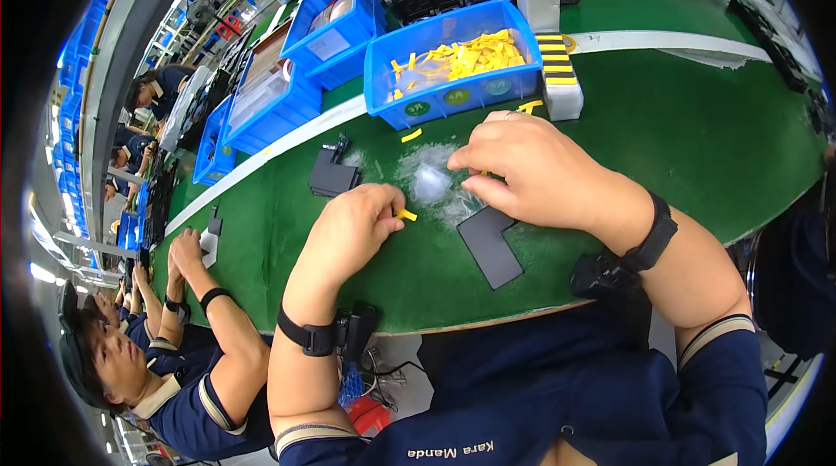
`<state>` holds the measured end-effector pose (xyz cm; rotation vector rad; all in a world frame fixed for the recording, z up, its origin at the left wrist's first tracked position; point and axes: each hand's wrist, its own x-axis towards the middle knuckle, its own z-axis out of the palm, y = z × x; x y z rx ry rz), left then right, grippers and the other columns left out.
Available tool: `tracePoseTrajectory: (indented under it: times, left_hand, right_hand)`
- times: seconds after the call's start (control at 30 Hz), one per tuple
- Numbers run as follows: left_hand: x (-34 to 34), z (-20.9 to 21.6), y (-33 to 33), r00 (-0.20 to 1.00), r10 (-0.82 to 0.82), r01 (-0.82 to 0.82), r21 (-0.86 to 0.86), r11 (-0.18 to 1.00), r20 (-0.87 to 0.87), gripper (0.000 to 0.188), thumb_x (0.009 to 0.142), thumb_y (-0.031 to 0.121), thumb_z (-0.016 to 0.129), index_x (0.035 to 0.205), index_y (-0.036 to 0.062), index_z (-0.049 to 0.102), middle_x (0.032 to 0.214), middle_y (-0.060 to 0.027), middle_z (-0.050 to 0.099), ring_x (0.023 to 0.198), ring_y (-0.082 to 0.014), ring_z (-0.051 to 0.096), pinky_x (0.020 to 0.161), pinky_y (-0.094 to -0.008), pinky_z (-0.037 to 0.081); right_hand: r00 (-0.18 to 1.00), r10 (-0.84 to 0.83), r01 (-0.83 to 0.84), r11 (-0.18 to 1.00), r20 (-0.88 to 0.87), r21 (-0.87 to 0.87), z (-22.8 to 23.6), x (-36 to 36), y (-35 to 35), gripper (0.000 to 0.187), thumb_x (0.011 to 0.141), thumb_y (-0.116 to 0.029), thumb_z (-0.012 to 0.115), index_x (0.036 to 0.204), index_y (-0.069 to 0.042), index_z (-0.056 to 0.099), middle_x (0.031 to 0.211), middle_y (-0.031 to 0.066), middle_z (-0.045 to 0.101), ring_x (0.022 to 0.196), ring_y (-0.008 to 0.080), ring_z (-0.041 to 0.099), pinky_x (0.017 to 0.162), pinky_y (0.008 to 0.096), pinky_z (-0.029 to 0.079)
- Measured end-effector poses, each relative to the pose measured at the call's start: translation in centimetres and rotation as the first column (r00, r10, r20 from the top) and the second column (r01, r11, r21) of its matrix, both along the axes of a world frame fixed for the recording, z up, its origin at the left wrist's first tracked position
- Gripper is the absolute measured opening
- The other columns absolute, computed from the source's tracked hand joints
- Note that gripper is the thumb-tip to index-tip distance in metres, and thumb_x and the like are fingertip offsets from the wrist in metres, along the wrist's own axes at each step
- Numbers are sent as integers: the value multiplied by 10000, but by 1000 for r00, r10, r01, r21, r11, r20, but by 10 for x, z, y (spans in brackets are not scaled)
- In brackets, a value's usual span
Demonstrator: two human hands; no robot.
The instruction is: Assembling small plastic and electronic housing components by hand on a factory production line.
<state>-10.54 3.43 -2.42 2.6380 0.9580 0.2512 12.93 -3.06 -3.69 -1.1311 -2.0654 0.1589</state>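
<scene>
My left hand (355,224) pinches a small yellow strip (406,214) between thumb and fingertips, just above the green table. Across from it, my right hand (522,165) is closed, with a trace of yellow showing between thumb and forefinger; the rest of that piece is hidden. Below the right hand lies a dark grey L-shaped plate (493,250), flat and touched by neither hand. A whitish, powdery patch (430,182) marks the table between my hands. Beyond my left hand rests a stack of similar dark plates (333,177).
A blue bin (453,100) of yellow strips stands at the back, with a loose yellow strip (412,136) before it. Beside it is a post with a striped base (558,74). More blue bins (277,109) stand left. A co-worker's hands (185,253) are at the left.
</scene>
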Motion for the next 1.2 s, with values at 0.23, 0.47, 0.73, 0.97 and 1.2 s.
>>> tracePoseTrajectory:
  times: [0.23, 0.47, 0.73, 0.97, 1.2]
  left_hand:
    - [4, 3, 10, 993, -105, 105, -5, 994, -46, 78, 662, 12, 629, 703, -15, 568, 715, -131, 558, 669, -286, 569, 619, -356, 456]
    - [27, 5, 5, 992, -54, 46, -77, 996, -111, 52, 678, 19, 601, 699, -3, 559, 642, -118, 553, 580, -278, 555, 555, -346, 446]
    - [101, 36, 63, 948, -72, -97, 497, 862, 310, 201, 685, 12, 662, 868, 24, 579, 878, -140, 592, 848, -332, 574, 743, -385, 462]
    - [90, 7, 90, 988, -52, -31, 524, 851, 144, 62, 693, 13, 615, 742, 13, 579, 737, -146, 567, 741, -328, 560, 685, -397, 447]
    - [82, 12, 96, 974, -81, -17, 425, 905, 213, 170, 782, -63, 537, 935, -21, 597, 903, -151, 598, 810, -253, 576, 730, -311, 461]
  right_hand:
    - [1000, -13, 12, 998, 9, 67, 7, 4, -1, 130, 722, -95, 618, 838, -46, 645, 782, 89, 591, 818, 271, 571, 781, 373, 451]
    - [994, -76, 85, 988, -78, 132, 25, 16, -3, 132, 725, -102, 615, 832, -32, 648, 777, 110, 606, 794, 296, 583, 749, 398, 463]
    - [958, -199, 240, 949, -207, 202, 59, 45, -13, 128, 732, -118, 603, 800, -20, 651, 748, 116, 611, 752, 300, 584, 687, 400, 474]
    - [850, -524, 523, 834, -44, 176, 41, 179, -41, 153, 743, -104, 629, 865, -18, 661, 817, 125, 640, 793, 294, 599, 720, 377, 486]
    - [84, -986, 995, 90, 146, 39, -7, 425, -115, 211, 721, -162, 541, 823, -42, 682, 857, 183, 643, 845, 348, 616, 770, 425, 495]
